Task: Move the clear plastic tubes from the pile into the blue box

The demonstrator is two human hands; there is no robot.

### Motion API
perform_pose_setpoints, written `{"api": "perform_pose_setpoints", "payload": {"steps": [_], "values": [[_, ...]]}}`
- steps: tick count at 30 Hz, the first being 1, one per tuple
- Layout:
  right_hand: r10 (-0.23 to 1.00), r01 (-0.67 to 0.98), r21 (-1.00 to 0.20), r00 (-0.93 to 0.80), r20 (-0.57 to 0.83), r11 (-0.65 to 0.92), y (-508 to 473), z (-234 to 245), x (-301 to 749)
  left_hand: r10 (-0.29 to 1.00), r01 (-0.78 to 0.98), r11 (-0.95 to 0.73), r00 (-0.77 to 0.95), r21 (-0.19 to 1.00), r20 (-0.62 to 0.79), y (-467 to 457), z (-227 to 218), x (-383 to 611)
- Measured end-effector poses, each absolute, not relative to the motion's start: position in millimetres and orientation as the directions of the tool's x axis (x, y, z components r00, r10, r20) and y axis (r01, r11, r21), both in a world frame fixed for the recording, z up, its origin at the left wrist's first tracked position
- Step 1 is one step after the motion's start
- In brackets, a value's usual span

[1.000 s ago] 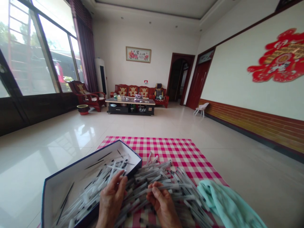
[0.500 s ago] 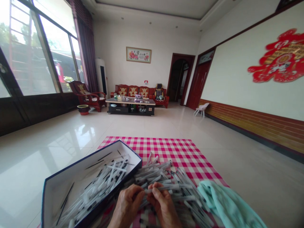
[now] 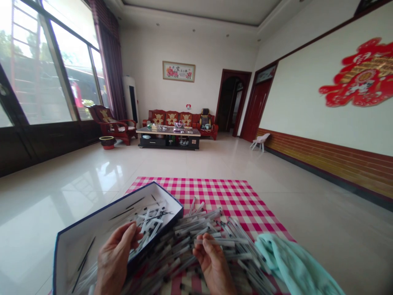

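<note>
Over the right part of a white-lined box with a blue rim (image 3: 101,207), my left hand (image 3: 115,254) is closed, thumb near the curled fingers. Whether anything is between them I cannot make out. Thin clear and black pen parts (image 3: 150,231) lie in the box just beyond its fingertips. My right hand (image 3: 213,260) pinches a translucent pen barrel (image 3: 219,243) between thumb and fingers, its length pointing right. Beneath and around this hand spreads a loose pile of similar pens (image 3: 190,229), many with dark ends.
A pink-and-white checked cloth (image 3: 215,190) lies under the pile. At the right is a crumpled mint-green cloth (image 3: 294,262). Farther off are a low coffee table (image 3: 168,139), a wooden sofa (image 3: 172,116) and a small pale chair (image 3: 260,140) on the tiled floor.
My left hand has moved left, away from my right hand, to above the box. My right hand stays nearly in place, still pinching the pen barrel.
</note>
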State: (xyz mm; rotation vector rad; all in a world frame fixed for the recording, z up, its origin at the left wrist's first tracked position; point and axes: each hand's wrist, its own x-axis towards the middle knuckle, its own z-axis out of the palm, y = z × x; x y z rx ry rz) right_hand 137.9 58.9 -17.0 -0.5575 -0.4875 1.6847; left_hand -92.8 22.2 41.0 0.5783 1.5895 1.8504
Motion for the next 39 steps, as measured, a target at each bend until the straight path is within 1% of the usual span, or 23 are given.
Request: {"api": "perform_pose_setpoints", "payload": {"steps": [2, 5, 7, 10, 12, 13, 16, 18, 20, 22, 24, 26, 27, 28, 29, 31, 32, 34, 35, 37, 38, 39], "values": [[0.984, -0.773, -0.609, -0.153, -0.092, -0.177, 59, -18, 138, 0.667, -0.191, -0.104, -0.741, 0.976, -0.074, 23, 41, -94], [0.983, -0.754, -0.632, -0.159, -0.09, -0.18, 58, -20, 137, 0.661, -0.178, -0.127, -0.749, 0.976, -0.05, 25, 41, -92], [0.982, -0.733, -0.655, -0.166, -0.093, -0.185, 58, -21, 137, 0.68, -0.156, -0.115, -0.733, 0.981, -0.037, 25, 42, -88], [0.979, -0.681, -0.708, -0.186, -0.078, -0.186, 56, -21, 137, 0.756, -0.096, -0.052, -0.655, 0.994, -0.023, 23, 42, -75], [0.977, -0.639, -0.749, -0.205, -0.056, -0.177, 55, -21, 136, 0.819, -0.017, -0.02, -0.573, 1.0, 0.007, 23, 42, -62], [0.975, -0.62, -0.765, -0.218, -0.046, -0.175, 54, -20, 136, 0.845, 0.045, -0.024, -0.533, 0.999, 0.044, 22, 42, -54], [0.952, -0.561, -0.808, -0.306, 0.001, -0.179, 52, -18, 131, 0.895, 0.291, -0.119, -0.384, 0.949, 0.229, 20, 42, -30], [0.91, -0.512, -0.834, -0.413, 0.028, -0.206, 51, -15, 128, 0.913, 0.385, -0.186, -0.272, 0.904, 0.303, 19, 43, -17], [0.856, -0.45, -0.857, -0.517, 0.022, -0.25, 48, -10, 127, 0.934, 0.376, -0.187, -0.219, 0.907, 0.284, 17, 44, -8], [0.81, -0.355, -0.887, -0.586, -0.034, -0.294, 42, -2, 128, 0.951, 0.3, -0.136, -0.226, 0.944, 0.209, 16, 45, -5], [0.79, -0.232, -0.92, -0.601, -0.119, -0.315, 35, 7, 133, 0.965, 0.201, -0.092, -0.222, 0.975, 0.137, 15, 45, -6], [0.8, -0.118, -0.946, -0.571, -0.184, -0.301, 29, 14, 139, 0.977, 0.103, -0.081, -0.189, 0.991, 0.099, 16, 44, -10], [0.8, -0.095, -0.948, -0.566, -0.2, -0.305, 28, 17, 142, 0.98, 0.055, -0.08, -0.179, 0.995, 0.089, 16, 44, -12], [0.793, -0.103, -0.943, -0.574, -0.204, -0.317, 27, 18, 146, 0.981, 0.008, -0.075, -0.181, 0.997, 0.075, 17, 43, -14], [0.781, -0.145, -0.929, -0.594, -0.194, -0.341, 29, 19, 150, 0.978, -0.036, -0.065, -0.2, 0.997, 0.056, 19, 43, -15], [0.771, -0.315, -0.862, -0.624, -0.127, -0.397, 34, 18, 158, 0.966, -0.102, -0.027, -0.26, 0.994, 0.0, 22, 43, -18], [0.786, -0.412, -0.816, -0.613, -0.082, -0.406, 38, 17, 162, 0.96, -0.127, -0.004, -0.279, 0.992, -0.032, 23, 42, -18], [0.86, -0.598, -0.719, -0.51, 0.0, -0.355, 46, 14, 167, 0.961, -0.169, 0.036, -0.264, 0.985, -0.081, 25, 40, -14], [0.89, -0.656, -0.685, -0.455, 0.023, -0.317, 49, 12, 169, 0.966, -0.181, 0.05, -0.239, 0.982, -0.093, 25, 38, -10], [0.936, -0.696, -0.683, -0.347, 0.05, -0.221, 54, 8, 167, 0.98, -0.172, 0.071, -0.169, 0.983, -0.101, 25, 32, -1], [0.95, -0.68, -0.711, -0.307, 0.054, -0.179, 56, 6, 165, 0.986, -0.13, 0.067, -0.142, 0.989, -0.085, 25, 27, 5], [0.96, -0.65, -0.746, -0.273, 0.053, -0.144, 57, 4, 161, 0.99, -0.053, 0.041, -0.133, 0.998, -0.048, 25, 23, 10]]}}
